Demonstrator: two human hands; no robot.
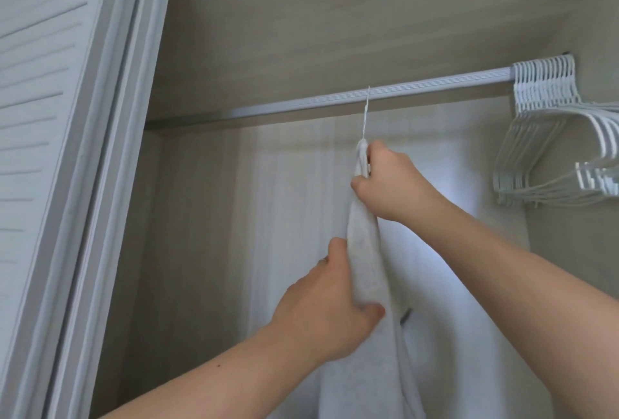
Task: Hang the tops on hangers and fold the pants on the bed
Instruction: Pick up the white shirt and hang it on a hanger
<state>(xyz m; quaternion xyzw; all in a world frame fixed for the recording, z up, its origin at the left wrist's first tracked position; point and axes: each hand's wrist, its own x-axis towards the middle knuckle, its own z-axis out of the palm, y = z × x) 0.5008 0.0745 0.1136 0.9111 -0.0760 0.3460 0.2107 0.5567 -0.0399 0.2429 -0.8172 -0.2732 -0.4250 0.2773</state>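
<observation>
Pale grey knit top (365, 251) hangs edge-on below the rail (268, 110), its thin white hanger hook (366, 110) over the rail about midway along; our right hand (392, 181) sits just under the rail, fingers curled round the collar end where cloth meets hanger; our left hand (328, 304) is further below the rail, thumb in front and fingers behind, pinching the bunched body of the top; we judge it soft, light and limp, likely to slip off the hanger shoulders if tugged, so best held at the hanger neck and only smoothed lower down; spare hangers (549, 117) crowd the rail's right end; louvred door (50, 117) left of the rail
</observation>
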